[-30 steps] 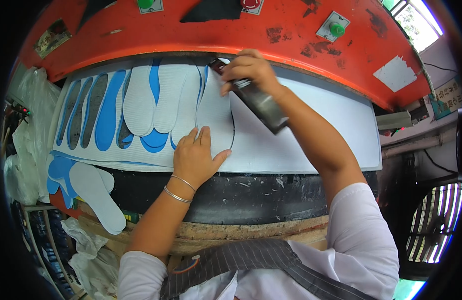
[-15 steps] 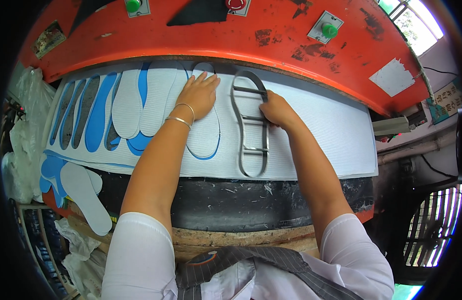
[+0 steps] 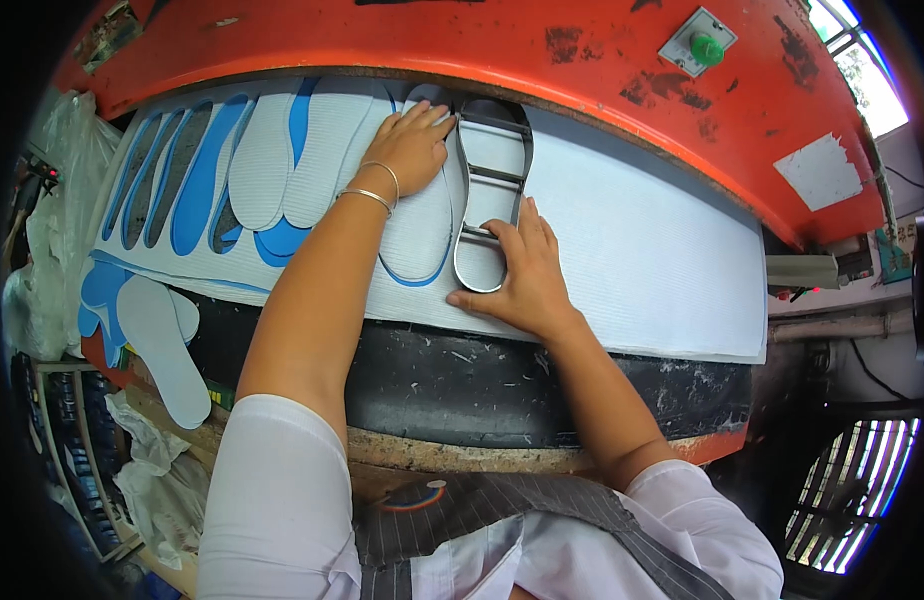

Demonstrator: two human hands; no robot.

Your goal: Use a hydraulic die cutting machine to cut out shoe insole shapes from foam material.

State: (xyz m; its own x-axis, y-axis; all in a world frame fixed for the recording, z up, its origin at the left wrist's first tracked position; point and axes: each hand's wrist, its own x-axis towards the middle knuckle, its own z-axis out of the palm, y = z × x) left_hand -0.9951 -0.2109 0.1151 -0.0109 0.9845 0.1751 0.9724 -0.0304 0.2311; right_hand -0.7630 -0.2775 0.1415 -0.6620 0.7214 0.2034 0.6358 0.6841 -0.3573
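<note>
- A shoe-making workshop, at a cutting press.
- An orange press head [image 3: 582, 60] with a green button [image 3: 706, 48] hangs over a black bed [image 3: 462, 385].
- A white foam sheet [image 3: 642, 260] shows sole-shaped cutouts; a metal sole die [image 3: 492, 190] lies on it.
- Cut soles [image 3: 162, 345] lie at the left.

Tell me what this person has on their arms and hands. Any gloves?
No gloves: both hands are bare. The left hand has two thin silver bangles at the wrist. The right hand shows no jewellery. Short white sleeves cover the upper arms, and a grey striped apron hangs at the chest.
</note>
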